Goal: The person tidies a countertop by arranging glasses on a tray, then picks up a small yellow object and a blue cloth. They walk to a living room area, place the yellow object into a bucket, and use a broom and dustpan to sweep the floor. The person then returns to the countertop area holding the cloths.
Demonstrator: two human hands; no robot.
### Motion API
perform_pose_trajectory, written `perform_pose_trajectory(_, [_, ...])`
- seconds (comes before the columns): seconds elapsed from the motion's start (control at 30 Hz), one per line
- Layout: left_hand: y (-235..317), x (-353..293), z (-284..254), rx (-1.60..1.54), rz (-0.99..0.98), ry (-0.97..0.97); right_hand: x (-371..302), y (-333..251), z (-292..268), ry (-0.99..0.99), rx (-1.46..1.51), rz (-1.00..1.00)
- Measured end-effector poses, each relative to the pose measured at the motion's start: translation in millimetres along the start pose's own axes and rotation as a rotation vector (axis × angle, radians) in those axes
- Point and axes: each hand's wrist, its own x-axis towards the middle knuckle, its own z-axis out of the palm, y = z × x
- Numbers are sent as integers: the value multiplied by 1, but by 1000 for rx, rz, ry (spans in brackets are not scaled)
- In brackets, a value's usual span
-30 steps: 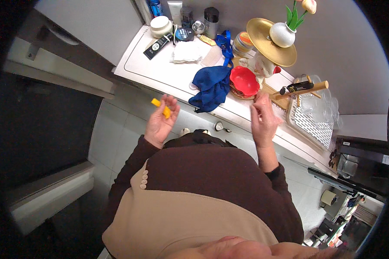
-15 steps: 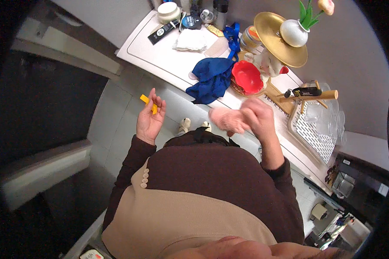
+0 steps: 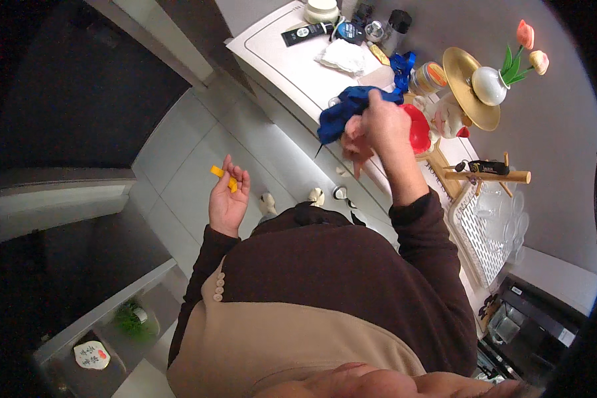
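My left hand [image 3: 228,205] is held palm up over the floor, fingers curled around a small yellow plastic piece [image 3: 217,172] whose ends stick out past them. At the counter's front edge, my right hand [image 3: 389,126] reaches over the crumpled dark blue cloth [image 3: 343,118]. A fuzzy pink cloth [image 3: 357,147] hangs from this hand, blurred by motion. Whether the fingers also touch the blue cloth is hard to tell. Just right of the hand sits a red scalloped bowl [image 3: 418,129], partly hidden by it.
On the white counter [image 3: 278,66] lie a black tube [image 3: 306,33], a white folded cloth [image 3: 344,56] and several jars. A gold plate [image 3: 461,73] with a white flower vase [image 3: 489,86] stands behind the bowl. Farther right are a wooden stand [image 3: 494,176] and a white rack [image 3: 481,225] of glasses.
My right hand has moved up and forward with the pink cloth, from in front of the counter to over the blue cloth. The view has shifted. My left hand still holds the yellow piece.
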Motion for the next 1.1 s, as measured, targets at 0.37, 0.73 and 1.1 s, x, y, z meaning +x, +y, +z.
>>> perform_pose_trajectory(0.37, [59,-28,-31,-9,27,11,3,-12,-90,958,583,-106])
perform_pose_trajectory(0.73, [123,-23,-69,-67,-52,-41,-145,-5,-163,890,1107,-197])
perform_pose_trajectory(1.1, [137,0,-88,29,-210,-4,-272,6,-124,312,1416,-469])
